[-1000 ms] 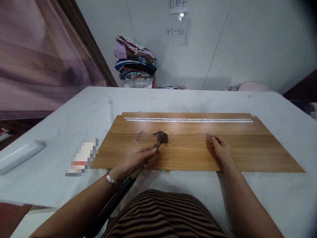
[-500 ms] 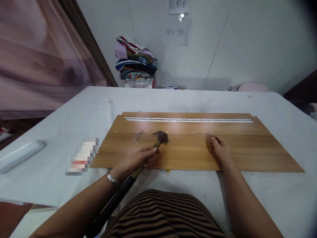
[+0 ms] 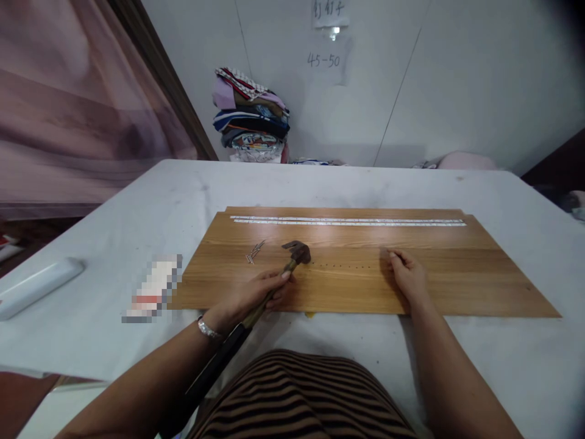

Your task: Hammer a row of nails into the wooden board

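A claw hammer (image 3: 300, 252) rests in my left hand (image 3: 258, 291), whose fingers wrap round its handle just below the head. The hammer's dark grip runs back under my left forearm. My right hand (image 3: 410, 275) is over the right half of a wooden board (image 3: 347, 296), thumb and fingers pinched together. Whatever lies in that pinch is too small to make out. Between the two hands, a row of small dark nail heads or holes (image 3: 340, 266) crosses the board. Several loose nails (image 3: 255, 252) lie in a small heap left of the hammer head.
Two white measuring strips (image 3: 347, 221) run along the board's far side. On the white-covered table (image 3: 292, 183), a blurred-out flat object (image 3: 153, 289) and a white cylinder (image 3: 43, 286) lie to the left. Folded clothes (image 3: 251, 116) are stacked against the wall behind.
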Available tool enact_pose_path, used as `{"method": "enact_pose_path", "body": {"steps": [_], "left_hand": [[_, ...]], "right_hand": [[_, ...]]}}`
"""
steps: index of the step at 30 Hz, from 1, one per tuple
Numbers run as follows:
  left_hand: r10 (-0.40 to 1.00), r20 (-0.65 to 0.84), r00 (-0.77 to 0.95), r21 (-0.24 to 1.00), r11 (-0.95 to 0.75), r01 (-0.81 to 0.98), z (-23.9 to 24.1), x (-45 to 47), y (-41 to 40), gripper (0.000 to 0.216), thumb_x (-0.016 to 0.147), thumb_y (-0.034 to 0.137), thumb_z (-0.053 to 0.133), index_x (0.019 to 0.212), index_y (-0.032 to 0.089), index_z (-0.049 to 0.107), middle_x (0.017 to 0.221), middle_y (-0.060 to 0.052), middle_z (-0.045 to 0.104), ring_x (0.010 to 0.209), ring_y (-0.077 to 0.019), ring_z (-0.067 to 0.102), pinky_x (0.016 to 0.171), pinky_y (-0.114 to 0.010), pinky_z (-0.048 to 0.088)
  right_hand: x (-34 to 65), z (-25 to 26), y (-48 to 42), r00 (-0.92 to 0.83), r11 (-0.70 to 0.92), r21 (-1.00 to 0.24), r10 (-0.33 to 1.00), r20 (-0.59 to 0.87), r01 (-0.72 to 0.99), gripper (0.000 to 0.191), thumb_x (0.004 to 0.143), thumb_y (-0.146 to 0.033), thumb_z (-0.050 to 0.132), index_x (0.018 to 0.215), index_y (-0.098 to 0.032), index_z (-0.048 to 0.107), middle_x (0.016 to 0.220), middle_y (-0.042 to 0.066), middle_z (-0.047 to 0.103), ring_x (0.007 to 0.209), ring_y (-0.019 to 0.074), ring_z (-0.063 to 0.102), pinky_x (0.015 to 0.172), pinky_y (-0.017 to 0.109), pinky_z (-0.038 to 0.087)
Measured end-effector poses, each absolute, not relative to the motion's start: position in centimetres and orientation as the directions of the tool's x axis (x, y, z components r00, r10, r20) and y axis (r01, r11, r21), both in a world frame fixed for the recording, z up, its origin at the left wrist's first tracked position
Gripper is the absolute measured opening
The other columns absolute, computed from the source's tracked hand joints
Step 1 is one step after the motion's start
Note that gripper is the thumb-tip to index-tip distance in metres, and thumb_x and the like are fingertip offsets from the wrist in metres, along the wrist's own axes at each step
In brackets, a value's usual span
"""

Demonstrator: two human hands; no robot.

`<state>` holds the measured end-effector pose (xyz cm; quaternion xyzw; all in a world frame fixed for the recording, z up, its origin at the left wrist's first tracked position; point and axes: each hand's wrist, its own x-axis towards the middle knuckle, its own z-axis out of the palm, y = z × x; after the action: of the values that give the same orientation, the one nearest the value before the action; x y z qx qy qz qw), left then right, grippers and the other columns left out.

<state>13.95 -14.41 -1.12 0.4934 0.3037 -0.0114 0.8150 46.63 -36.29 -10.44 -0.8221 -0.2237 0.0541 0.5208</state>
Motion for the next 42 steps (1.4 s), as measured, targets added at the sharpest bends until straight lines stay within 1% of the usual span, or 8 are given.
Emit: {"method": "enact_pose_path", "body": {"steps": [4, 8, 15, 19, 22, 31, 38, 42], "left_hand": [[0.273, -0.509, 0.817, 0.794, 0.514, 0.323, -1.1, 13.9, -14.4, 0.050, 0.079, 0.059, 0.080, 0.099, 0.016, 0.063, 0.058, 0.008, 0.042, 0.046, -0.0054, 0.030, 0.042, -0.021, 0.020], [0.300, -0.506, 0.809, 0.801, 0.512, 0.312, -1.4, 13.8, -14.4, 0.051, 0.077, 0.058, 0.082, 0.099, 0.015, 0.064, 0.058, 0.008, 0.042, 0.048, -0.0061, 0.032, 0.042, -0.020, 0.021], [0.293, -0.500, 0.815, 0.807, 0.499, 0.315, -1.0, 13.8, -14.5, 0.048, 0.081, 0.057, 0.078, 0.099, 0.015, 0.064, 0.058, 0.008, 0.041, 0.046, -0.0054, 0.030, 0.042, -0.021, 0.019], [0.300, -0.513, 0.804, 0.805, 0.494, 0.329, -0.8, 14.0, -14.5, 0.052, 0.077, 0.060, 0.081, 0.098, 0.015, 0.064, 0.059, 0.008, 0.043, 0.046, -0.0055, 0.032, 0.043, -0.021, 0.019], [0.302, -0.524, 0.796, 0.800, 0.496, 0.339, -0.6, 14.0, -14.6, 0.053, 0.076, 0.060, 0.081, 0.097, 0.015, 0.065, 0.059, 0.008, 0.043, 0.046, -0.0056, 0.032, 0.043, -0.022, 0.018], [0.298, -0.505, 0.810, 0.817, 0.468, 0.337, -1.2, 13.8, -14.2, 0.052, 0.078, 0.061, 0.079, 0.099, 0.015, 0.065, 0.059, 0.008, 0.042, 0.046, -0.0058, 0.031, 0.043, -0.021, 0.019], [0.295, -0.502, 0.813, 0.812, 0.485, 0.325, -1.4, 13.6, -14.2, 0.045, 0.084, 0.056, 0.076, 0.100, 0.016, 0.065, 0.059, 0.007, 0.039, 0.047, -0.0059, 0.029, 0.044, -0.022, 0.019], [0.301, -0.512, 0.805, 0.812, 0.477, 0.337, -1.7, 13.6, -14.0, 0.044, 0.084, 0.057, 0.075, 0.099, 0.016, 0.065, 0.060, 0.007, 0.041, 0.047, -0.0060, 0.029, 0.043, -0.023, 0.018]], "right_hand": [[46.6, -10.3, -36.2, 0.892, -0.355, -0.879, 0.425, 0.151, 0.318, 0.047, 0.082, -0.057, 0.056, 0.095, -0.018, 0.078, 0.078, 0.008, 0.076, 0.072, 0.0241, 0.068, 0.074, 0.038, 0.055], [46.4, -10.0, -36.2, 0.898, -0.367, -0.874, 0.411, 0.155, 0.319, 0.047, 0.081, -0.056, 0.055, 0.094, -0.018, 0.079, 0.077, 0.008, 0.076, 0.069, 0.0234, 0.067, 0.072, 0.037, 0.054], [46.3, -9.7, -36.1, 0.897, -0.370, -0.874, 0.417, 0.147, 0.316, 0.046, 0.079, -0.054, 0.055, 0.095, -0.018, 0.078, 0.083, 0.010, 0.078, 0.074, 0.0255, 0.069, 0.076, 0.040, 0.055], [46.1, -9.2, -36.1, 0.902, -0.374, -0.877, 0.410, 0.136, 0.302, 0.043, 0.078, -0.054, 0.056, 0.090, -0.019, 0.078, 0.079, 0.009, 0.077, 0.075, 0.0261, 0.069, 0.078, 0.040, 0.055], [46.1, -9.2, -36.1, 0.904, -0.377, -0.878, 0.409, 0.126, 0.293, 0.045, 0.077, -0.055, 0.055, 0.091, -0.018, 0.078, 0.083, 0.010, 0.077, 0.077, 0.0270, 0.070, 0.079, 0.042, 0.055], [46.4, -9.9, -36.1, 0.902, -0.370, -0.886, 0.418, 0.109, 0.279, 0.045, 0.077, -0.054, 0.056, 0.095, -0.020, 0.078, 0.088, 0.010, 0.078, 0.079, 0.0261, 0.068, 0.076, 0.040, 0.055], [46.4, -9.6, -35.8, 0.927, -0.262, -0.940, 0.357, 0.116, 0.218, 0.037, 0.072, -0.048, 0.060, 0.090, -0.020, 0.076, 0.077, 0.006, 0.073, 0.075, 0.0237, 0.066, 0.076, 0.040, 0.055], [46.4, -9.5, -35.7, 0.928, -0.240, -0.943, 0.347, 0.137, 0.229, 0.033, 0.071, -0.045, 0.060, 0.089, -0.021, 0.074, 0.071, 0.004, 0.071, 0.074, 0.0238, 0.065, 0.077, 0.041, 0.055]]}}
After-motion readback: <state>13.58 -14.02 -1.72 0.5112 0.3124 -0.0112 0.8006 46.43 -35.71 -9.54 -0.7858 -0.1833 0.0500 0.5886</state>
